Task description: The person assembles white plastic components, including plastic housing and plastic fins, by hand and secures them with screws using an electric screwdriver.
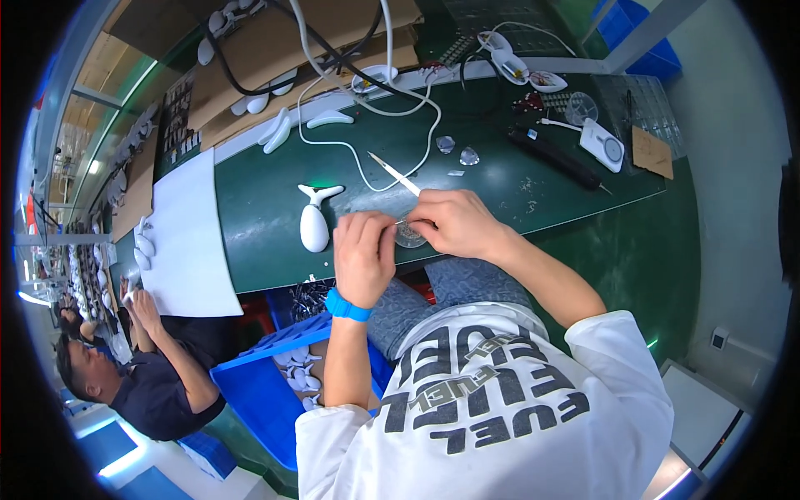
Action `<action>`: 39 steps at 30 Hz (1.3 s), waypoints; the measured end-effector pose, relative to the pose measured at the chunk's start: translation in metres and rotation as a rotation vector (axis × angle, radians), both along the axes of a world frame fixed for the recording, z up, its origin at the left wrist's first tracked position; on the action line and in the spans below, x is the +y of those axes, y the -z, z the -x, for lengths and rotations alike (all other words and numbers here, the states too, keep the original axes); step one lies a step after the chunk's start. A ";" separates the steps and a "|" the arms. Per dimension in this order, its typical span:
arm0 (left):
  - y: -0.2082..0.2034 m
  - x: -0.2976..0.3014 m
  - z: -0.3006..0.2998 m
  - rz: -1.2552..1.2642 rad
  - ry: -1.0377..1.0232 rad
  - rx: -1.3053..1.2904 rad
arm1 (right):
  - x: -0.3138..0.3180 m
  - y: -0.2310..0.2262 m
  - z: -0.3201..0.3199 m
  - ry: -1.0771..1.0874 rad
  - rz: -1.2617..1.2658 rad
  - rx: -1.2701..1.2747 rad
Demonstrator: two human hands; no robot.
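My left hand [364, 254], with a blue band on its wrist, is closed in a pinch near the front edge of the green table. Its fingertips meet those of my right hand [457, 223] at a tiny light-coloured piece [400, 222], too small to name. From my right hand a slim white tool [395, 173] with a pointed tip sticks out toward the far left; it looks like tweezers. Just below the fingertips sits a clear round dish [410, 237] of tiny parts, partly hidden by my hands. Left of them lies a white handheld device [314, 227] with a forked head, a green glow beside it.
A black electric screwdriver [554, 158] and a white power bank [601, 145] lie at the right. Cables [437, 117] loop across the table's back. White curved shells [277, 131] lie farther left. A blue crate [258, 392] stands below; a co-worker [158, 367] sits at the left.
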State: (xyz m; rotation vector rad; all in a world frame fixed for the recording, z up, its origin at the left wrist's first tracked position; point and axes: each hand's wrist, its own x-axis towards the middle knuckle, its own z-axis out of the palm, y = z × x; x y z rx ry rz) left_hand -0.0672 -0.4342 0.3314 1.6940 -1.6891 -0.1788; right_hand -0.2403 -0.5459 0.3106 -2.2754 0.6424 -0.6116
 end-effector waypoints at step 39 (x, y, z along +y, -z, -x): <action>0.015 0.023 0.013 -0.082 -0.221 0.294 | -0.015 0.022 0.136 0.713 -0.048 0.077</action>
